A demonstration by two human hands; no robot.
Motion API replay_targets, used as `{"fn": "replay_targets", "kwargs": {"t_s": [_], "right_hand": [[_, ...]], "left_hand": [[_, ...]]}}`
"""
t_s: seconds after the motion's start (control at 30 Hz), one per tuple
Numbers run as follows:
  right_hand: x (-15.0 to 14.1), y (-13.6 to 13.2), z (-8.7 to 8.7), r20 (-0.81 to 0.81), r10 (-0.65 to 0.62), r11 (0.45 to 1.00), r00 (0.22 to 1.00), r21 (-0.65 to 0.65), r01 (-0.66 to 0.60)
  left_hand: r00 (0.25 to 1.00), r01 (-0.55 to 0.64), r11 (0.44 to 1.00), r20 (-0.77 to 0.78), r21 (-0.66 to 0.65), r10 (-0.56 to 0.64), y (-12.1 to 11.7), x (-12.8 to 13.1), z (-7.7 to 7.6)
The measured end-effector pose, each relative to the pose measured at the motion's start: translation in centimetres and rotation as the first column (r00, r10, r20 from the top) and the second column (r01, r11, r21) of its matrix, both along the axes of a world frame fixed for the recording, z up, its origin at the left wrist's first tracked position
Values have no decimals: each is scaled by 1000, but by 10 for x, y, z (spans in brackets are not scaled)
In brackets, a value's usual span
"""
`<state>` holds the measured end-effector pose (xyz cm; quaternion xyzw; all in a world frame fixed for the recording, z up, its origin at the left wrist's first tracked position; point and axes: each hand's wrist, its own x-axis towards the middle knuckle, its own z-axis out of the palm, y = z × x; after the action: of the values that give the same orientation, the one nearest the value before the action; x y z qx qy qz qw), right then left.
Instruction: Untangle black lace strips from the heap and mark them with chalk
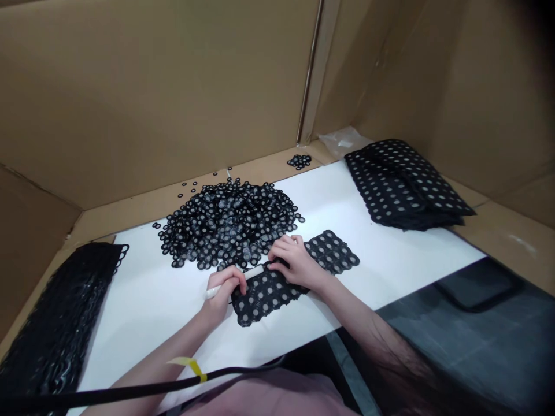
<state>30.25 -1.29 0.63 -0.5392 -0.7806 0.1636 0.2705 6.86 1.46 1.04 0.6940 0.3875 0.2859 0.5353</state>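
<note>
My left hand (223, 289) is closed round a thin white stick (254, 273) that lies across a black perforated sheet (264, 297) on the white table (390, 260). My right hand (292, 260) rests on the same sheet, fingers curled and pressing at its upper edge. To the right of that hand lies another black sheet (332, 251) with its rings still in. Just beyond both hands spreads a big heap of loose black rings (229, 222).
A stack of black sheets with holes (403, 185) sits at the back right. Another dark pile (60, 323) lies at the left edge. Cardboard walls (151, 86) enclose the table. A few rings (300, 161) lie near the back corner. A black cable (130, 393) crosses the foreground.
</note>
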Motion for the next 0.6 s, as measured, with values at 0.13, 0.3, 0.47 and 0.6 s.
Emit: {"fn": "replay_targets", "kwargs": {"t_s": [0.13, 0.3, 0.47, 0.6], "right_hand": [[0, 0, -1, -7, 0, 1000, 1000, -7, 0], [0, 0, -1, 2, 10, 1000, 1000, -7, -10], [-1, 1, -2, -6, 29, 1000, 1000, 5, -29], [-2, 1, -4, -24, 33, 999, 999, 20, -32]], "left_hand": [[999, 41, 991, -37, 130, -36, -2, 0, 4], [991, 124, 963, -83, 240, -107, 0, 1, 8], [942, 315, 930, -185, 191, -281, 21, 1, 23], [886, 439, 892, -214, 109, -410, 41, 10, 44]]}}
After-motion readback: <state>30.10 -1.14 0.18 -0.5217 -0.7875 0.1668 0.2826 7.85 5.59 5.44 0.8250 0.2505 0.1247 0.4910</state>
